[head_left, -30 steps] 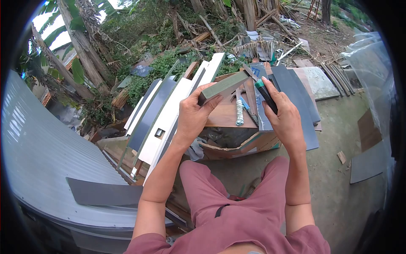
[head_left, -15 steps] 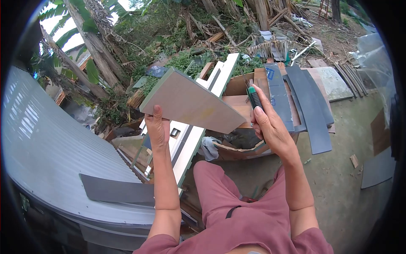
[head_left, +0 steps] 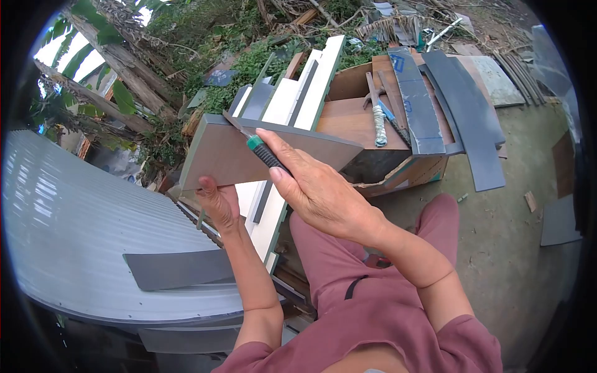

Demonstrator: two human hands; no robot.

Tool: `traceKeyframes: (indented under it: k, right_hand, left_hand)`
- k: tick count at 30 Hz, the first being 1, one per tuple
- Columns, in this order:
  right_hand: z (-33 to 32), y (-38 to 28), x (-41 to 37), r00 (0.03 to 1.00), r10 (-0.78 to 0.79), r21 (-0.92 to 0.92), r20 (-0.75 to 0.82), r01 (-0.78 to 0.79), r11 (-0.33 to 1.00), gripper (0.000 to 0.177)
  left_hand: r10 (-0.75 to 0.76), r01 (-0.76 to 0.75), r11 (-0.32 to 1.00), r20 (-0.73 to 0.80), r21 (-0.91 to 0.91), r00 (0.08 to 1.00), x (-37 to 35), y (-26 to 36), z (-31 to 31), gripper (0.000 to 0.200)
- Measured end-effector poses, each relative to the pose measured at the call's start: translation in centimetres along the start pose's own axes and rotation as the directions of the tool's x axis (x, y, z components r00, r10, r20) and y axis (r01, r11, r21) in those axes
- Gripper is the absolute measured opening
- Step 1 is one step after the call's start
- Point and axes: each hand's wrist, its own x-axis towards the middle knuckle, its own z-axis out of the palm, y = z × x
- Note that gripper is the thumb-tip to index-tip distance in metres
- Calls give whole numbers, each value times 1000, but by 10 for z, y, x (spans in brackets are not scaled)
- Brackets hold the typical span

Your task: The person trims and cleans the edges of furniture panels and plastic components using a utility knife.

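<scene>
Yard: corrugated metal sheet [head_left: 74,205] lay at left.
Left hand [head_left: 217,202]: clamped on the grey board [head_left: 249,158] at its lower left corner, board raised and tilted.
Right hand [head_left: 317,189]: closed around a green-handled knife [head_left: 264,152], blade against the board's upper edge.
Cardboard box [head_left: 404,171]: hammer [head_left: 377,121] lay on top.

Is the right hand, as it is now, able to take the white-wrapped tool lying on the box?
Probably not yet: the right hand is closed on the green-handled tool, set against the board. The white-wrapped tool itself lies uncovered on the box, beyond the board's tip.
</scene>
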Motion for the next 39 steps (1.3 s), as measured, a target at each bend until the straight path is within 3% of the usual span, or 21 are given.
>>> traceKeyframes:
  k: [2,7,11,13,15,17,20,21,23,25,29,32,36,39]
  right_hand:
    - [7,8,-5,996,-53,-7,-76,53,999,52]
    - [1,37,-15,993,25,-25,-119,-28,999,50]
    - [-5,101,-29,969,200,-117,-144,-218,969,50]
    - [-14,135,-39,922,372,-138,-102,-384,913,48]
    - [-12,192,-52,895,393,-140,-212,-425,894,50]
    - [-18,231,-59,794,571,-115,-207,-600,792,51]
    - [-20,308,-73,759,598,-114,-258,-639,761,52]
    - [-24,305,-70,761,596,-115,-256,-636,763,52]
    - [-34,288,-63,671,726,-36,-150,-738,674,52]
    - [-35,289,-62,672,731,-28,-118,-738,674,51]
    - [-22,286,-74,667,720,310,-193,-655,689,50]
    - [-20,253,-95,632,768,493,-102,-639,591,49]
    - [-35,217,-137,679,732,527,-56,-603,599,49]
    - [-50,198,-169,640,768,541,-2,-646,539,51]
  left_hand:
    - [-25,25,1000,11,3,1000,0,0,0,63]
    - [-4,3,999,34,34,999,5,-4,0,66]
    - [23,-24,998,15,50,1000,9,-7,-5,71]
    - [31,-31,998,5,49,1000,11,-8,-7,71]
    - [25,-24,999,-17,36,1000,11,-9,-10,71]
    - [19,-19,999,-10,41,1000,10,-9,-11,72]
    - [21,-21,998,3,51,1000,10,-8,-6,73]
    - [23,-24,998,7,59,1000,9,-7,-4,73]
    - [22,-23,998,7,59,1000,8,-6,-3,73]
    - [24,-24,998,4,58,1000,6,-5,-1,74]
    - [28,-25,999,-91,42,995,2,-4,2,70]
    - [49,-52,999,-223,-9,973,-2,-4,-16,67]
    - [48,-77,995,-378,-61,924,1,-6,-66,69]
    - [98,-133,990,-472,-41,876,9,-17,-114,70]
